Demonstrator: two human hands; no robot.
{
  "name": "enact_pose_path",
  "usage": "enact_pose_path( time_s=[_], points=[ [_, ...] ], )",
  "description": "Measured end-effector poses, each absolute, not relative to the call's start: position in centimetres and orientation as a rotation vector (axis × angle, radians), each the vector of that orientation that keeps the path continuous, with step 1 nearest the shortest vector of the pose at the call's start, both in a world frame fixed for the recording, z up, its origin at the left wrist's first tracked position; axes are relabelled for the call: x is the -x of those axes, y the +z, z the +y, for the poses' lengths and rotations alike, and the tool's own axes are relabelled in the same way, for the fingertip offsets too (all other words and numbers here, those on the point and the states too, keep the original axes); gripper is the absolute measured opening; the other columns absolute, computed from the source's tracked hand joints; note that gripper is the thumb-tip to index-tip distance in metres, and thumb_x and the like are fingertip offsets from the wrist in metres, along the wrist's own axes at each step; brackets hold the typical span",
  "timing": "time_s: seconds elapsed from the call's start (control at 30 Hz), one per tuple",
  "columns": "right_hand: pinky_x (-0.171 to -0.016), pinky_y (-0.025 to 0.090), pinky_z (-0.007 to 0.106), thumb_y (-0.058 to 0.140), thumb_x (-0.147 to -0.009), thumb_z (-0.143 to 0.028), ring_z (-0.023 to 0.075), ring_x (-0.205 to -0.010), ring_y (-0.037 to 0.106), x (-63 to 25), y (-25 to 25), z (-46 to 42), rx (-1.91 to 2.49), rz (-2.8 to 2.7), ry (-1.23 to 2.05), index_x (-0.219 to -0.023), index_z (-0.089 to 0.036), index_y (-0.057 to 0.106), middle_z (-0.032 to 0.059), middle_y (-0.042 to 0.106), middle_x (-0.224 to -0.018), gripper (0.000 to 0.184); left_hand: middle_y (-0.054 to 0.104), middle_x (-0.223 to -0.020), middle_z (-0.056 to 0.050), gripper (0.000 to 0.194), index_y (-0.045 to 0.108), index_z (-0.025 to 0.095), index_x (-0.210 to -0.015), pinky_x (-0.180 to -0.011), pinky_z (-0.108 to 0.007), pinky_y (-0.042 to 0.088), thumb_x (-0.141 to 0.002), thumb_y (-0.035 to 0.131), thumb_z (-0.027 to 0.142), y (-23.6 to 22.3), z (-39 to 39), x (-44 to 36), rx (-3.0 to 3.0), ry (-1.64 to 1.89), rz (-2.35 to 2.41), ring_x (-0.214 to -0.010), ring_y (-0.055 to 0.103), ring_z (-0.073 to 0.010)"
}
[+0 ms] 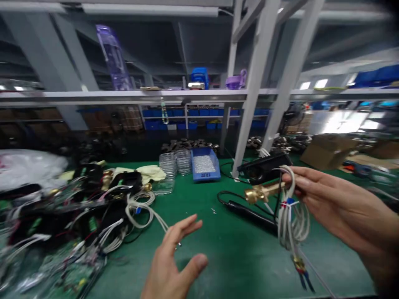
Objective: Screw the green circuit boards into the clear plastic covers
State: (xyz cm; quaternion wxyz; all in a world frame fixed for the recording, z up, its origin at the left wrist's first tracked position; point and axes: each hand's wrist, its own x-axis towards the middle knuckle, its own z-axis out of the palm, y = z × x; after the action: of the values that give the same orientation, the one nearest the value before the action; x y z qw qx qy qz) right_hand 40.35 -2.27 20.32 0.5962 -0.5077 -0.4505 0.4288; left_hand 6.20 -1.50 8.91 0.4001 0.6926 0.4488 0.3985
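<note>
My right hand [336,203] grips a brass fitting [260,193] with a coiled bundle of white cable [293,216] hanging from it, held above the green mat [237,253]. The cable's loose end with small blue tips [304,276] dangles near the mat. My left hand [174,261] hovers open over the mat at the bottom centre, fingers spread, holding nothing. It is close to a white cable [146,211] that trails out of the pile on the left.
A heap of circuit boards, black housings and white cables [77,216] fills the left. A blue bin of small parts [204,165] and stacked clear trays [176,162] stand at the back. A black tool with cord [249,212] lies centre right. Grey frame posts [252,91] rise behind.
</note>
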Motion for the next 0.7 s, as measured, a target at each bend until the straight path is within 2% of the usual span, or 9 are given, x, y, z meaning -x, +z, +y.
enact_pose_path(
  time_s=[0.07, 0.13, 0.2, 0.3, 0.43, 0.57, 0.63, 0.7],
  points=[
    [-0.093, 0.057, 0.027, 0.077, -0.085, -0.035, 0.0241, -0.115, 0.058, -35.5, 20.2, -2.0, 1.074, -1.062, 1.25, -0.127, -0.022, 0.064, 0.0094, 0.061, -0.126, 0.045, 0.056, -0.146, -0.011, 0.085, 0.04, 0.029, -0.148, -0.115, -0.048, 0.038, -0.079, 0.064, 0.072, 9.3, -0.9, -6.4, -1.525, 1.057, 1.049, -0.138, 0.048, -0.0317],
    [-0.096, 0.055, 0.027, 0.071, -0.09, -0.03, 0.0229, -0.114, 0.057, -30.8, 19.3, -1.1, 0.953, -1.098, 1.48, -0.126, -0.02, 0.063, 0.0096, 0.06, -0.124, 0.038, 0.054, -0.148, -0.015, 0.09, 0.036, 0.024, -0.15, -0.114, -0.049, 0.038, -0.08, 0.063, 0.073, 9.7, -0.4, -5.5, -1.327, 1.151, 1.055, -0.138, 0.049, -0.033],
    [-0.095, 0.051, 0.025, 0.068, -0.092, -0.025, 0.0207, -0.111, 0.056, -26.2, 18.1, 0.0, 0.788, -1.141, 1.671, -0.118, -0.015, 0.065, 0.0096, 0.06, -0.117, 0.028, 0.057, -0.143, -0.018, 0.088, 0.039, 0.018, -0.147, -0.112, -0.049, 0.041, -0.081, 0.065, 0.069, 10.3, -0.4, -3.7, -1.16, 1.241, 1.081, -0.133, 0.054, -0.0332],
    [-0.089, 0.047, 0.025, 0.067, -0.089, -0.02, 0.0162, -0.099, 0.055, -20.0, 16.1, 1.8, 0.507, -1.2, 1.875, -0.11, -0.014, 0.063, 0.0066, 0.058, -0.105, 0.022, 0.062, -0.138, -0.015, 0.078, 0.044, 0.017, -0.142, -0.113, -0.044, 0.041, -0.082, 0.072, 0.057, 11.6, -0.9, -0.3, -1.012, 1.411, 1.13, -0.13, 0.057, -0.03],
    [-0.082, 0.043, 0.025, 0.072, -0.087, -0.025, 0.0144, -0.089, 0.051, -14.1, 13.8, 4.3, 0.3, -1.311, 1.825, -0.107, -0.017, 0.06, 0.0032, 0.056, -0.095, 0.025, 0.064, -0.133, -0.009, 0.075, 0.046, 0.021, -0.136, -0.109, -0.039, 0.047, -0.074, 0.082, 0.044, 13.5, -0.9, 4.1, -1.075, 1.651, 1.276, -0.124, 0.061, -0.0263],
    [-0.082, 0.044, 0.028, 0.078, -0.084, -0.033, 0.0163, -0.088, 0.051, -11.6, 11.0, 6.1, 0.338, -1.357, 1.712, -0.098, -0.021, 0.058, 0.0014, 0.058, -0.093, 0.028, 0.064, -0.125, -0.006, 0.08, 0.043, 0.024, -0.132, -0.101, -0.037, 0.054, -0.066, 0.087, 0.032, 13.1, 0.0, 6.9, -1.373, 1.703, 1.395, -0.116, 0.065, -0.025],
    [-0.088, 0.045, 0.03, 0.082, -0.079, -0.038, 0.0187, -0.094, 0.053, -11.7, 9.1, 6.0, 0.451, -1.371, 1.651, -0.097, -0.021, 0.059, 0.0026, 0.059, -0.097, 0.034, 0.062, -0.126, -0.005, 0.081, 0.039, 0.027, -0.134, -0.101, -0.038, 0.054, -0.068, 0.085, 0.029, 11.5, 0.3, 7.4, -1.474, 1.651, 1.424, -0.116, 0.064, -0.0244],
    [-0.097, 0.044, 0.033, 0.082, -0.078, -0.041, 0.0217, -0.108, 0.053, -12.7, 6.9, 5.1, 0.637, -1.343, 1.581, -0.107, -0.023, 0.059, 0.0047, 0.058, -0.111, 0.041, 0.06, -0.13, -0.007, 0.085, 0.034, 0.028, -0.138, -0.104, -0.042, 0.052, -0.069, 0.083, 0.028, 9.1, 0.3, 7.3, -1.51, 1.556, 1.457, -0.119, 0.063, -0.0257]
  ],
)
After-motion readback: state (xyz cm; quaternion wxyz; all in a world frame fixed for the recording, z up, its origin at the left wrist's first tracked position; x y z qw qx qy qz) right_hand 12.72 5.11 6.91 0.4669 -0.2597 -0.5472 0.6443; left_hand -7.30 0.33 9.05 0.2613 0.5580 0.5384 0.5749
